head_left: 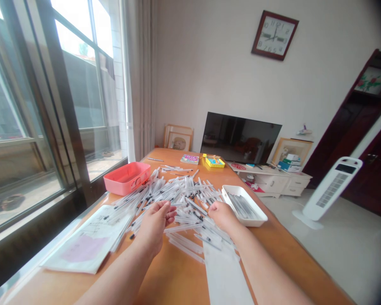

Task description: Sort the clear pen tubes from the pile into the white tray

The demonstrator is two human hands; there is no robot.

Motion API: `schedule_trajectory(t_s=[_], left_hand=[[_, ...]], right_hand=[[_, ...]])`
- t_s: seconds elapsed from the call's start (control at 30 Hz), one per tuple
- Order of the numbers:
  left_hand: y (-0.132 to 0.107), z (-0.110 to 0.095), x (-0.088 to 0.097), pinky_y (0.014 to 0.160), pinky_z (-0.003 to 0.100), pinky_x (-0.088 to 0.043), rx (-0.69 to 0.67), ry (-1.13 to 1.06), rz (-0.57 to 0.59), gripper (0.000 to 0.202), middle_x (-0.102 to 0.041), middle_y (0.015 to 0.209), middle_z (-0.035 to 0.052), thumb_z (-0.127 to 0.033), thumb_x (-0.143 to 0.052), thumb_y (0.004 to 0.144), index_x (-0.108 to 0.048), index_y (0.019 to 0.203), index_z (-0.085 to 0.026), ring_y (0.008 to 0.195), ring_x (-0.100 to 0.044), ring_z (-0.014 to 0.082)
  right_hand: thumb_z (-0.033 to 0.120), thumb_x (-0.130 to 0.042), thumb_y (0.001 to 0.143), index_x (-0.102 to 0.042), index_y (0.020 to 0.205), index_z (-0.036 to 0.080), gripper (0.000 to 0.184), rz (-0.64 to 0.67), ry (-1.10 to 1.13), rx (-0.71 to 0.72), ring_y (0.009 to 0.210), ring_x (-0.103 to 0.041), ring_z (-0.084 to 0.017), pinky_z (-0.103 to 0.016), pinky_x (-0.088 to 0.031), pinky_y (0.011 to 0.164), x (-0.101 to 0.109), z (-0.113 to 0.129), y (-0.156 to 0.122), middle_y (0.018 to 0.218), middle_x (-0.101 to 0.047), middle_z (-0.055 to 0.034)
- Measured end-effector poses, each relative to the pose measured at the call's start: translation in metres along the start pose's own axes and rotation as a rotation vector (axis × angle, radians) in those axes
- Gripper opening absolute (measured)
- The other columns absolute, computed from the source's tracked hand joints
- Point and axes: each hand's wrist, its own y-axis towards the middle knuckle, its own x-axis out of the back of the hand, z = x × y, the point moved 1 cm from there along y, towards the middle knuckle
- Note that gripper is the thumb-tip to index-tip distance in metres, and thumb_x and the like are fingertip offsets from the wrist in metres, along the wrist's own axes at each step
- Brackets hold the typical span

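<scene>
A wide heap of clear plastic pen barrels (pixel 178 188), some with black tips or caps, spreads over the wooden table. My left hand (pixel 157 218) is over the near left of the heap, its fingers curled in toward the thumb; whatever they hold, if anything, is too small to make out. To its right, my right hand (pixel 222 215) has its fingers pinched together low over the barrels, beside a white tray (pixel 257 218). Thin grey pen-like sticks (pixel 239 205) lie side by side in that tray. Several loose barrels (pixel 187 245) rest on the table between my forearms.
A red plastic basket (pixel 119 186) stands left of the heap. Nearer lies a printed paper bag or sheet (pixel 85 241); a white strip (pixel 225 275) is by my right forearm. A pink booklet (pixel 189 159) and yellow box (pixel 214 162) sit at the far table end (pixel 165 153).
</scene>
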Motion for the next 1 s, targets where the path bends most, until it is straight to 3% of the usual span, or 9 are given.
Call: schedule_trajectory(t_s=[0.23,0.53,0.67,0.8,1.0], left_hand=[[-0.002,0.0,-0.003,0.065,0.026,-0.051,0.019,0.018,0.0,0.03,-0.071,0.087,0.01,-0.034,-0.078,0.074,-0.06,0.09,-0.015,0.07,-0.065,0.0141],[-0.004,0.0,-0.003,0.07,0.029,-0.05,0.01,0.046,0.048,0.034,-0.069,0.086,0.0089,-0.039,-0.075,0.076,-0.058,0.093,-0.015,0.072,-0.064,0.015],[-0.006,0.0,-0.004,0.071,0.029,-0.05,0.0,0.09,0.081,0.034,-0.068,0.086,0.0077,-0.041,-0.075,0.076,-0.059,0.091,-0.015,0.074,-0.064,0.0155],[-0.012,0.001,-0.008,0.074,0.028,-0.052,0.031,0.122,0.156,0.03,-0.068,0.088,0.0082,-0.038,-0.075,0.078,-0.062,0.092,-0.014,0.076,-0.064,0.0146],[-0.019,0.002,-0.014,0.074,0.026,-0.055,0.14,-0.05,0.311,0.03,-0.068,0.09,0.008,-0.031,-0.072,0.083,-0.066,0.108,-0.015,0.075,-0.065,0.013]], right_hand=[[0.028,-0.068,0.071,-0.066,0.066,0.022,0.008,-0.01,-0.22,0.024,0.064,-0.053,-0.017,-0.027,-0.027,0.057,-0.011,0.001,0.005,0.068,-0.067,-0.0037],[0.028,-0.062,0.074,-0.066,0.069,0.019,0.011,0.046,-0.294,-0.013,0.059,-0.053,-0.014,-0.026,-0.025,0.055,-0.011,0.007,0.003,0.062,-0.063,-0.0026],[0.029,-0.059,0.076,-0.064,0.068,0.018,0.015,0.078,-0.214,0.035,0.06,-0.052,-0.013,-0.024,-0.027,0.054,-0.001,0.012,-0.001,0.063,-0.061,-0.0009],[0.034,-0.056,0.081,-0.064,0.077,0.018,0.018,0.119,0.028,0.165,0.063,-0.051,-0.013,-0.023,-0.032,0.055,0.013,0.031,-0.019,0.069,-0.061,0.0009],[0.038,-0.062,0.08,-0.061,0.079,0.018,0.02,0.412,0.246,0.237,0.058,-0.047,-0.011,-0.021,-0.033,0.052,0.022,0.064,-0.053,0.065,-0.056,0.0037]])
